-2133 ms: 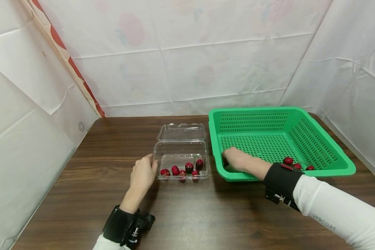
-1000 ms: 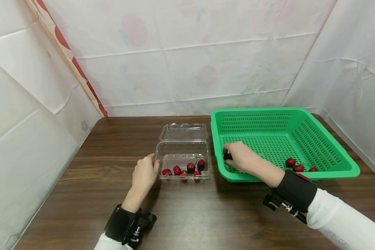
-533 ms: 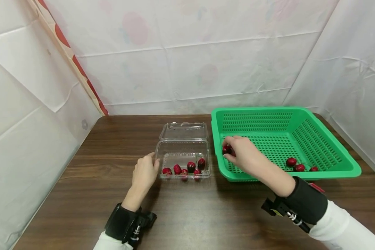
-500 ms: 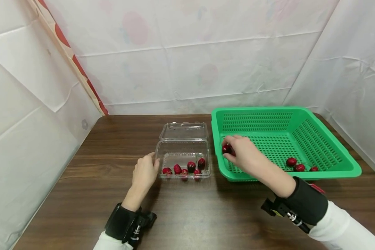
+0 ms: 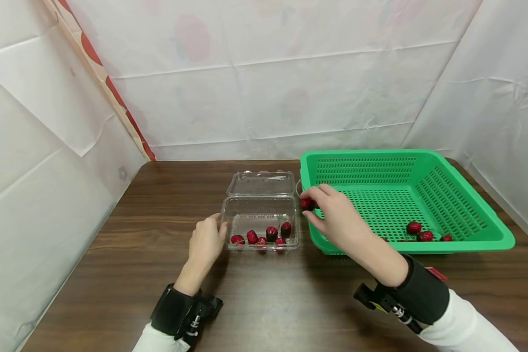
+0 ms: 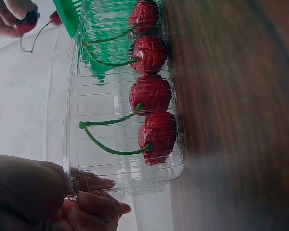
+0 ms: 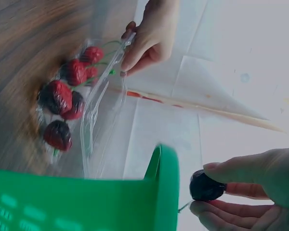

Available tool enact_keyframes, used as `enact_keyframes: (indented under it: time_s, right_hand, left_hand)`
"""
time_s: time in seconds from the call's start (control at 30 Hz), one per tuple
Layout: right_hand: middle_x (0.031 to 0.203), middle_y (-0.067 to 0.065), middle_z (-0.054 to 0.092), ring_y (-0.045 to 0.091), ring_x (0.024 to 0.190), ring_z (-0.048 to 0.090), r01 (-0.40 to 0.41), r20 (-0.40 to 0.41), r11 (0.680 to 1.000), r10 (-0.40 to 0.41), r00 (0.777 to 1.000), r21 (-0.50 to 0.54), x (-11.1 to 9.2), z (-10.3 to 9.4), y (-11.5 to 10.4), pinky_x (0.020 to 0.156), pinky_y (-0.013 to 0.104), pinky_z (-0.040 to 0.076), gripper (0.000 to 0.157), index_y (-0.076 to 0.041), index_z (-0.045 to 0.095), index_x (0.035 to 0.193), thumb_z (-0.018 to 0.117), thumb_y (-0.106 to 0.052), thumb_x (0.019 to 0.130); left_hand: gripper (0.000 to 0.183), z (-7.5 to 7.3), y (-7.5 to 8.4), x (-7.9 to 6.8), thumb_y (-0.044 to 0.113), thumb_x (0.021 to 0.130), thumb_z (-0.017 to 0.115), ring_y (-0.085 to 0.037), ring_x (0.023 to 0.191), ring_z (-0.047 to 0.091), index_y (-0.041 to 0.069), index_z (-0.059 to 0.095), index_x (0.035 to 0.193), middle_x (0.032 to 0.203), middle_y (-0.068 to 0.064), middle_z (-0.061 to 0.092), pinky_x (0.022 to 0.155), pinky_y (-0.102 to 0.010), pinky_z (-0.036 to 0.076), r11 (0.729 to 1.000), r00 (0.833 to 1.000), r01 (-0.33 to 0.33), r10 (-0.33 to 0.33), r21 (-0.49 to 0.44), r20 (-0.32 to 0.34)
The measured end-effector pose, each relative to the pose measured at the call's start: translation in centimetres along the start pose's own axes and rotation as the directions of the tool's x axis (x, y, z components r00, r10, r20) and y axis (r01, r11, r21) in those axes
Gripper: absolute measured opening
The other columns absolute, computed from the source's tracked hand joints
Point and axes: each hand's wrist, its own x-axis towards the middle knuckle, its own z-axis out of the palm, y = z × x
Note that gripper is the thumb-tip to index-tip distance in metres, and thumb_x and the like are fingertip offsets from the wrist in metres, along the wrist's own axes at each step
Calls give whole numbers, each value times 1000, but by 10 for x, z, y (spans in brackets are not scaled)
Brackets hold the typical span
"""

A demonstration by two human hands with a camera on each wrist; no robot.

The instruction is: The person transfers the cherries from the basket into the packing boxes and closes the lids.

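My left hand [image 5: 206, 240] pinches the left rim of a clear plastic clamshell box [image 5: 252, 215], its lid folded back. Inside lie several red cherries [image 5: 271, 233] along the near side, some joined in pairs by green stems, as the left wrist view shows. With thumb and fingertips my right hand [image 5: 341, 222] holds a dark red cherry [image 7: 206, 186] just over the left rim of a green basket [image 5: 462, 247]. A second cherry [image 6: 55, 18] hangs beside it on a joined stem in the left wrist view.
Several more cherries [image 5: 414, 227] lie at the basket's near right side. Box and basket stand side by side on a dark wooden table [image 5: 264, 298]. White sheeting [image 5: 255, 98] rises behind the table and along both sides.
My right hand has lifted the cherry from the basket's left end and moved it up and left to the rim. The left hand keeps its hold on the box.
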Motion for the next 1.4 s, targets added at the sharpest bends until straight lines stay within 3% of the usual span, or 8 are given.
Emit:
enact_keyframes:
  time_s: [0.27,0.4,0.63,0.8,1.1,1.4]
  right_hand:
    - [86,8,55,18,73,55,67,-67,997,-64,996,31,6,7,-14,61,27,45,23,0,59,93,70,0,73]
    - [89,8,55,17,74,54,66,-54,997,-63,997,50,9,12,-21,62,26,45,23,0,58,95,69,-1,74]
    - [91,7,55,17,78,54,89,-29,994,-87,996,59,15,26,-34,64,26,45,24,-2,58,97,67,-2,76]
    - [91,7,54,16,77,54,53,17,997,-54,998,64,18,38,-40,63,26,45,23,-3,57,97,67,-2,76]
    - [86,6,52,17,75,52,-11,130,999,5,991,42,24,61,-41,61,27,44,20,-3,57,97,63,1,78]
    - [78,6,49,17,70,51,-35,189,999,39,981,-20,27,82,-38,58,26,43,20,-2,57,94,65,1,76]
  left_hand:
    - [34,-1,1,0,13,88,53,-17,43,42,-7,54,115,80,-19,63,36,-29,31,1000,1000,6,-6,-3,11]
    - [34,-1,1,0,14,88,53,-18,46,44,-7,55,115,84,-20,63,37,-30,33,1000,1000,8,-8,3,10]
    - [35,-2,2,0,13,87,53,-16,42,42,-7,54,116,70,-15,61,36,-28,31,1000,1000,10,-10,1,12]
    - [35,-2,2,-1,13,88,53,-16,41,41,-8,54,116,65,-13,59,35,-27,30,1000,1000,9,-9,-1,13]
    - [34,-1,1,-1,14,87,54,-19,48,45,-7,55,115,92,-22,62,39,-31,34,1000,1000,7,-7,15,-2]
    - [34,-1,1,-1,13,87,54,-18,44,43,-7,55,114,91,-23,62,37,-29,32,1000,1000,1,-1,13,4]
